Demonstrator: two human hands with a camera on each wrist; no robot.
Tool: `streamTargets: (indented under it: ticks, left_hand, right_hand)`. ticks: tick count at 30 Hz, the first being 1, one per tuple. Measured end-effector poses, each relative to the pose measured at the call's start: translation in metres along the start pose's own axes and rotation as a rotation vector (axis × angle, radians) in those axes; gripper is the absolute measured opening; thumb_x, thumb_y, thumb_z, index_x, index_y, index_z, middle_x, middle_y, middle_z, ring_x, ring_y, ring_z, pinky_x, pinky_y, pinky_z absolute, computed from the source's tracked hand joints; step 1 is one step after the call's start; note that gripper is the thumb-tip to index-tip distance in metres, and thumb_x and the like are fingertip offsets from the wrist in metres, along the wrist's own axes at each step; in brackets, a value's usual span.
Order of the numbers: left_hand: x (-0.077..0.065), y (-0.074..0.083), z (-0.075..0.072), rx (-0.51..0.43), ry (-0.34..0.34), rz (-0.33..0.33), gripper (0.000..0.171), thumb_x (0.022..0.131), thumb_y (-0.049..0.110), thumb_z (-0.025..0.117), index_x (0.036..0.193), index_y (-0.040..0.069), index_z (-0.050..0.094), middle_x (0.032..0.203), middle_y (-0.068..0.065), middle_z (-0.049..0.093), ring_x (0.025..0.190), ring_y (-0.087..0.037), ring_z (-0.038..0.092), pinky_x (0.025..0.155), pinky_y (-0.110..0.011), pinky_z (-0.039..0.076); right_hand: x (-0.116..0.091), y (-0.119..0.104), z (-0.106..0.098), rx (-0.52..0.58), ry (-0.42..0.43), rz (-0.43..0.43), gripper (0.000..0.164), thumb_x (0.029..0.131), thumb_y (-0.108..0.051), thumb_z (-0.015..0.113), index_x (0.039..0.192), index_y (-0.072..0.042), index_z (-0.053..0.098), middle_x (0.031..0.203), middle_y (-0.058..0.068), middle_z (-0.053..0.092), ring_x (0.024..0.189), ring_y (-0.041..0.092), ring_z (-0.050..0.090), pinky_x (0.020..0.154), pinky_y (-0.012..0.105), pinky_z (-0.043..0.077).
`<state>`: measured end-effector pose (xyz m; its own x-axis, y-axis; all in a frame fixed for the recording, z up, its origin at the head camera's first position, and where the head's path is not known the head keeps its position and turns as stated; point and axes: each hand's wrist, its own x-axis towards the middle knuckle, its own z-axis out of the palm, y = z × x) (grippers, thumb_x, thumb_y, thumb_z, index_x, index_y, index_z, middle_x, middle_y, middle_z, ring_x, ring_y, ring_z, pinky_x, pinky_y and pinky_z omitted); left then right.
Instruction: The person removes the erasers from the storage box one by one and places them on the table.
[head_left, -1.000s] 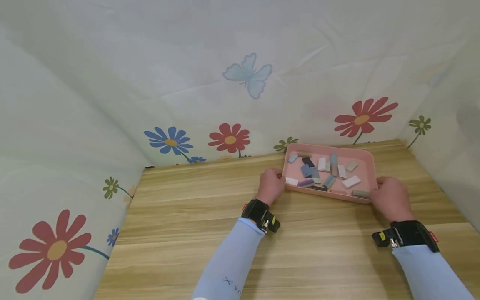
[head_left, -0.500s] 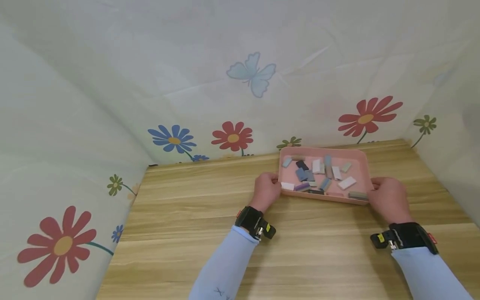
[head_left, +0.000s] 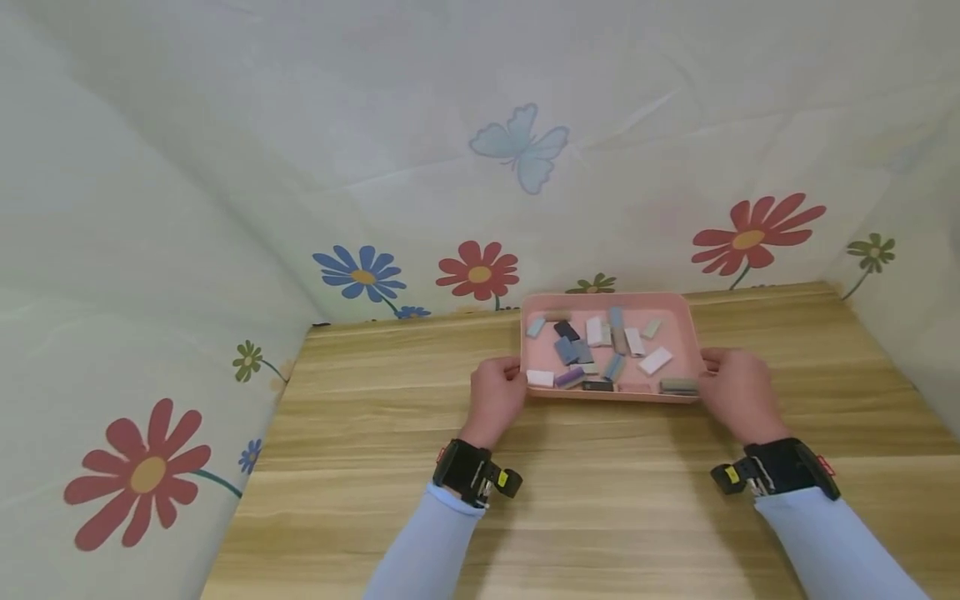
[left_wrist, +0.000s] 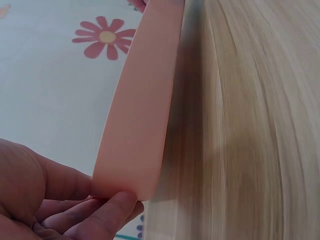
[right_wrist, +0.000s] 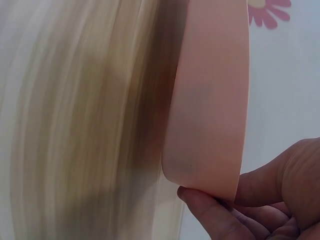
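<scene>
A pink rectangular tray (head_left: 680, 352) is between my hands near the back of the wooden table. Several small blocks, resembling erasers, lie loose in it, among them a white block (head_left: 656, 361), a purple one (head_left: 569, 377) and a black one (head_left: 597, 386). My left hand (head_left: 495, 402) grips the near left corner, thumb and fingers on the tray wall (left_wrist: 135, 110) in the left wrist view. At the near right corner, my right hand (head_left: 738, 395) pinches the wall (right_wrist: 210, 100). Whether the tray touches the table, I cannot tell.
The wooden table (head_left: 360, 450) meets a pale cloth wall (head_left: 375, 167) with printed flowers and a butterfly, just behind the tray. Similar cloth walls stand at left and right. Each wrist wears a black strap with a small camera.
Both hands have carried the tray to the left, and its front edge has turned from slanted to nearly level. The blocks have kept their places in it. The head view has shifted slightly.
</scene>
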<state>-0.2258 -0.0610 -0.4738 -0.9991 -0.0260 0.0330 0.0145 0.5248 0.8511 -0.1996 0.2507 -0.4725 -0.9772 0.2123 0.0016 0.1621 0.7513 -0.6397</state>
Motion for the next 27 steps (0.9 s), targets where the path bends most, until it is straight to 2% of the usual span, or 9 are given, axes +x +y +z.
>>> streamTargets:
  ticks: [7,11,19,27]
  left_hand:
    - [-0.007,-0.012,-0.021,0.013,0.051,-0.019,0.027,0.086,0.004,0.055,0.108,0.001,0.069,0.094,-0.011,0.072,0.074,-0.01,0.065,0.055,-0.022,0.049]
    - [-0.01,-0.02,-0.028,0.026,0.075,-0.036,0.026,0.086,0.004,0.055,0.107,0.0,0.069,0.096,-0.013,0.072,0.082,-0.012,0.067,0.059,-0.021,0.051]
    - [-0.013,-0.033,-0.035,0.014,0.058,-0.07,0.027,0.087,0.005,0.056,0.11,-0.001,0.067,0.098,-0.015,0.071,0.079,-0.012,0.066,0.058,-0.022,0.051]
    - [-0.013,-0.042,-0.038,0.028,0.059,-0.092,0.027,0.087,0.005,0.056,0.111,-0.002,0.066,0.097,-0.015,0.071,0.083,-0.015,0.067,0.062,-0.024,0.053]
  right_hand:
    - [0.003,-0.017,0.015,0.02,-0.045,-0.042,0.04,0.085,-0.004,0.052,0.122,0.011,0.055,0.112,0.031,0.06,0.093,0.035,0.063,0.061,0.034,0.052]
    - [0.003,-0.024,0.024,0.028,-0.063,-0.048,0.04,0.084,-0.002,0.052,0.121,0.012,0.054,0.113,0.031,0.06,0.098,0.037,0.062,0.066,0.039,0.054]
    - [0.002,-0.031,0.036,0.02,-0.085,-0.058,0.042,0.08,0.002,0.053,0.12,0.013,0.055,0.113,0.032,0.06,0.099,0.038,0.062,0.068,0.039,0.055]
    - [0.002,-0.036,0.044,-0.006,-0.092,-0.051,0.041,0.082,-0.001,0.054,0.121,0.011,0.055,0.114,0.03,0.061,0.101,0.038,0.062,0.073,0.042,0.055]
